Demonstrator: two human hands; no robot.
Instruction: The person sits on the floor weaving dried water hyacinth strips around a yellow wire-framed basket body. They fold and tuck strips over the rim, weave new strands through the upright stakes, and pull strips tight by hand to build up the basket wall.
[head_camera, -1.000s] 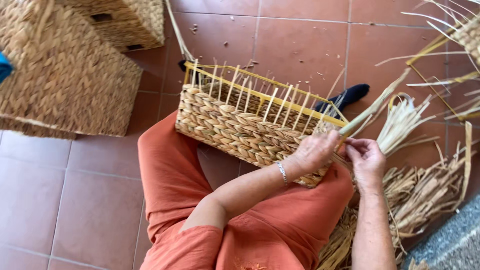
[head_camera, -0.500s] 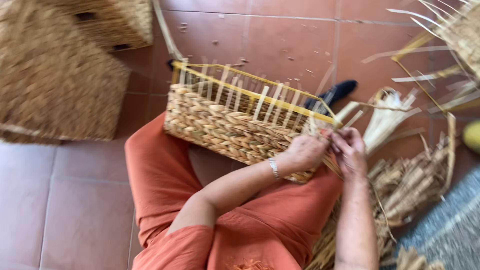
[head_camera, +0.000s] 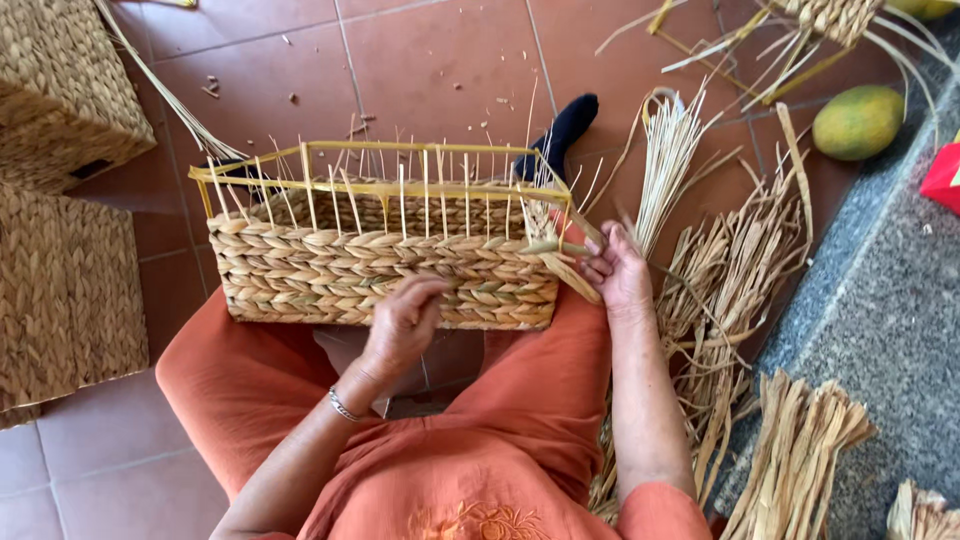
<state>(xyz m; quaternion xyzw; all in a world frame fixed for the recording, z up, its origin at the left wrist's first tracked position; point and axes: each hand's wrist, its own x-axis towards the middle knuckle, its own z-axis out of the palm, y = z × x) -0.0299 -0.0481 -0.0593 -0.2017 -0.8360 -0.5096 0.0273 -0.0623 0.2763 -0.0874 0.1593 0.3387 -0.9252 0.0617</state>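
Observation:
A half-woven rectangular straw basket (head_camera: 330, 270) with a yellow wire frame and upright stakes rests across my lap on orange trousers. My left hand (head_camera: 403, 322) lies on the front wall of the basket, fingers curled against the woven rows. My right hand (head_camera: 615, 265) is at the basket's right corner, pinching a flat straw strand (head_camera: 570, 272) that runs round the corner. A silver bracelet sits on my left wrist.
Finished woven baskets (head_camera: 60, 90) stand at the left on the red tiled floor. Loose straw bundles (head_camera: 740, 290) lie to the right, more by a grey stone edge (head_camera: 880, 330). A green-yellow fruit (head_camera: 858, 122) and another basket frame sit at top right. A dark-socked foot (head_camera: 560, 132) shows behind the basket.
The view has shifted, so the basket now sits level and centred. My left hand moved from the right corner down along the front wall. My right hand stays at the corner with the strand.

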